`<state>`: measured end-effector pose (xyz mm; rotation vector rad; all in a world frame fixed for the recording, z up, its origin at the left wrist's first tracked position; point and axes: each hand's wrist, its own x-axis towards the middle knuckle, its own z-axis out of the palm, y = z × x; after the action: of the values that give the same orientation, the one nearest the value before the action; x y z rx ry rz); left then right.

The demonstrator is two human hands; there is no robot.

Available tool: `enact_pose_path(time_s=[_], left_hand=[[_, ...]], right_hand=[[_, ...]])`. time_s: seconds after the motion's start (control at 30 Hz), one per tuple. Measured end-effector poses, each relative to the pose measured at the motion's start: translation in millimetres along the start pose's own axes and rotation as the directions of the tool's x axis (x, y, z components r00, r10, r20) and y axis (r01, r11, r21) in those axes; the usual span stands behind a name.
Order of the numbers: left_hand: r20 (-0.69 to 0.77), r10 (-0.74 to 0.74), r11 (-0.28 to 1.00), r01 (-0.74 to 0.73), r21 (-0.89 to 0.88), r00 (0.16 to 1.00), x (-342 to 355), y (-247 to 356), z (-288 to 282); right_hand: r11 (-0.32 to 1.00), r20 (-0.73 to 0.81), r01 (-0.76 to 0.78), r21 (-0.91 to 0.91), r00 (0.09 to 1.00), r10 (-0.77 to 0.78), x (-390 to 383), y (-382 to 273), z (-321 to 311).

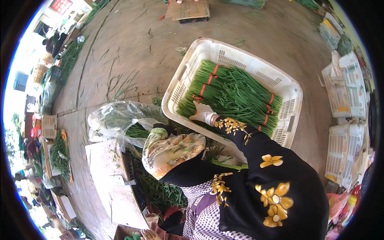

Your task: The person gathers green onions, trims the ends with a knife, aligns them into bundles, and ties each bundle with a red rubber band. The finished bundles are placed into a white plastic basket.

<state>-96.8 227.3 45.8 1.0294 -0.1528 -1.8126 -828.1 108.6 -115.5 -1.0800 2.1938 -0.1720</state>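
Note:
My right hand (pixel 203 113), in a pale glove, rests on banded bundles of long green stalks (pixel 240 92) in a white plastic crate (pixel 294 118), fingers apart at their near left end. My left arm, in a patterned oversleeve (pixel 174 154), reaches toward a clear plastic bag of greens (pixel 112 122); that hand is too hidden to make out. Red bands circle the bundles. Left of the oversleeve is a pale board (pixel 104 176) with a metal fitting, beside loose cut greens (pixel 156 192).
A cardboard piece (pixel 190 10) lies on a dark tray ahead on the concrete floor (pixel 132 48). White crates (pixel 344 152) line the right. Along the left, people (pixel 54 42) work among boxes and heaps of greens. Another person's hand (pixel 150 235) shows at the bottom edge.

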Motion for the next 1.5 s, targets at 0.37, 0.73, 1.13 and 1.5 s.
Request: enact_pose_path(time_s=[0.37, 0.73, 1.13, 1.5], left_hand=[[-0.058, 0.014, 0.994, -0.021, -0.111, 0.998, 40, -47, 85], [-0.204, 0.042, 0.994, -0.062, -0.089, 0.978, 23, -49, 87], [-0.154, -0.011, 0.999, 0.005, -0.045, 0.988, 47, -77, 111], [-0.246, -0.063, 0.975, 0.112, 0.192, 0.967, 81, -118, 131]], right_hand=[[0.975, -0.021, -0.112, -0.193, 0.994, 0.110, 14, -9, 19], [0.991, -0.444, 0.133, 0.026, 0.889, -0.108, 23, -6, 22], [0.339, -0.580, 0.897, 0.283, 0.442, -0.685, -87, -180, -39], [0.563, 0.500, 0.807, 0.177, 0.419, -0.758, 64, -281, 3]])
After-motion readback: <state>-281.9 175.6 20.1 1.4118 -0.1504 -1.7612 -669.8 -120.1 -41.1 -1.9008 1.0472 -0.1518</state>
